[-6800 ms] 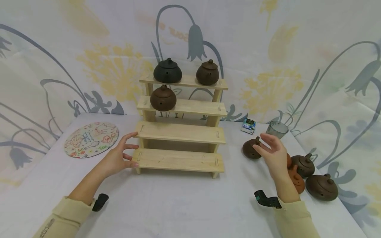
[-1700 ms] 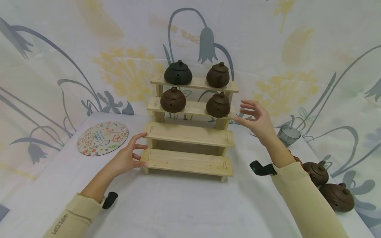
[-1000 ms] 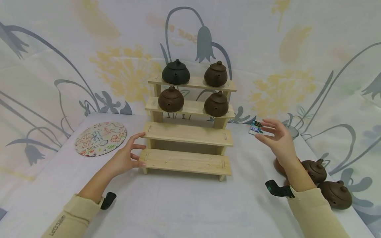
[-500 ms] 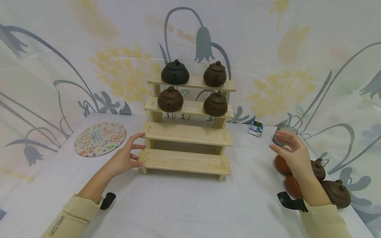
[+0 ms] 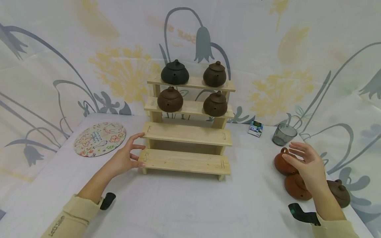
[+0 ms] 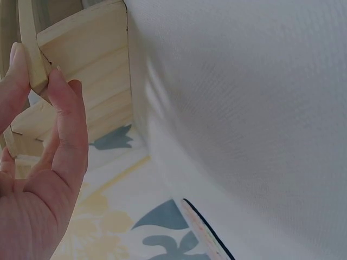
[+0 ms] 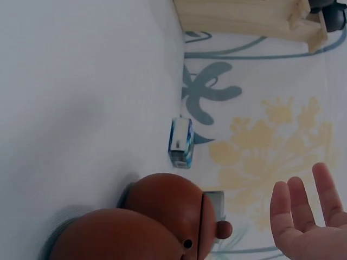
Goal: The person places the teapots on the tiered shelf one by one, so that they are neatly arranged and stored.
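Note:
A four-step wooden display stand (image 5: 187, 134) bears a black teapot (image 5: 175, 73) and a brown teapot (image 5: 215, 74) on its top step. Two more brown teapots sit one step lower, at left (image 5: 170, 100) and right (image 5: 215, 104). My left hand (image 5: 119, 162) pinches the left end of the lowest board; thumb and finger grip its edge in the left wrist view. Above two orange-brown teapots, the rear (image 5: 284, 163) and the front (image 5: 296, 187), my right hand (image 5: 311, 168) hovers with fingers apart, holding nothing.
A dark brown teapot (image 5: 339, 195) stands near the table's right edge, partly behind the right arm. Farther back are a grey glass (image 5: 284, 135) and a small printed box (image 5: 255, 128). A round floral mat (image 5: 100, 139) lies left of the stand.
A brown teapot from the table now sits at the right of the stand's second step from the top. My right hand has since moved right and toward me; the left keeps its grip.

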{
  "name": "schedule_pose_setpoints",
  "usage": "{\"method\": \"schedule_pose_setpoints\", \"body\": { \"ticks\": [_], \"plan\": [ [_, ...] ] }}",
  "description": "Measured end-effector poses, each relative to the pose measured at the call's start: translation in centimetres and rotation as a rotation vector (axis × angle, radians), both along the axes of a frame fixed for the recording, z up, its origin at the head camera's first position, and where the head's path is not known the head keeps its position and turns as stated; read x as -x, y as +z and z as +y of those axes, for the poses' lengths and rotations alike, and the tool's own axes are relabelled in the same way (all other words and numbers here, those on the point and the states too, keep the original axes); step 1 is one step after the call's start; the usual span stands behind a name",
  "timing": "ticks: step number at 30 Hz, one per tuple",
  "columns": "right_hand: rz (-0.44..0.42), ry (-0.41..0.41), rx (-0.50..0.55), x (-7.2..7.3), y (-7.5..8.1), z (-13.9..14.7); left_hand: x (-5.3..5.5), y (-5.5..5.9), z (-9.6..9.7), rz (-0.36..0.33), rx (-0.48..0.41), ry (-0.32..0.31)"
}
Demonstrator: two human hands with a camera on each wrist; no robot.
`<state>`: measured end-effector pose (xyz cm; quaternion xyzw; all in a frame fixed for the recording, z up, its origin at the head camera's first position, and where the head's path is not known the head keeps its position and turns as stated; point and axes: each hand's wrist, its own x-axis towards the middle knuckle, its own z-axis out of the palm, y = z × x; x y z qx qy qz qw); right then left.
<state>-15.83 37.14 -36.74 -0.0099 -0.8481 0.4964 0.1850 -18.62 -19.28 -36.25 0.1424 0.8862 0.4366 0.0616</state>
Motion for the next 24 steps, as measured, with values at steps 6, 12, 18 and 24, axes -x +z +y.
{"method": "schedule_pose_setpoints", "body": {
  "ticks": [6,12,18,24],
  "plan": [
    [-0.055,-0.05,-0.019,-1.0,-0.8,1.1,0.0,0.0,0.0,0.001,-0.002,-0.001],
    [-0.099,-0.097,-0.058,-2.5,-0.8,1.3,0.1,0.0,0.1,-0.002,-0.006,-0.001],
    [-0.126,-0.096,-0.067,-3.2,-1.7,2.3,0.0,0.1,0.0,-0.008,0.0,0.009],
    [-0.108,-0.102,-0.056,-2.7,-5.0,4.8,0.0,0.1,0.0,-0.001,0.002,0.003]
  ]
}}
